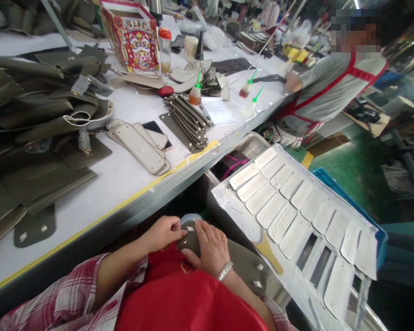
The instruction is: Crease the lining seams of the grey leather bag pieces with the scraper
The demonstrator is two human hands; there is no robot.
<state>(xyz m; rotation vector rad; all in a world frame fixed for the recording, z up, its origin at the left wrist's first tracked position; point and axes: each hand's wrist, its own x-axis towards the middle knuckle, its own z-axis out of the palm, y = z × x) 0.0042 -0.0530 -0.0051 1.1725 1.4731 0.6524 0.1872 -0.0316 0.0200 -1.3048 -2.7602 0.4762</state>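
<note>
An olive leather piece point(243, 259) with rounded ends lies across my lap, over my red apron. Small metal studs and white scraps show near its ends. My left hand point(165, 233) has its fingers curled and its thumb pressed on the near end, beside a stud with a white scrap. My right hand point(211, 246) holds the same end, fingers laid over the top and thumb along the lower edge. A light blue round thing point(192, 217) shows partly behind that end; the hands hide the rest of it.
The worktable point(124, 195) carries beige leather pieces point(140, 147), stacked olive strips point(188, 120), olive bag parts point(48, 110), glue bottles point(195, 94) and a red box point(133, 39). At right, a board point(234, 209) holds white pieces and a wooden spatula point(268, 253). A co-worker point(331, 87) stands beyond.
</note>
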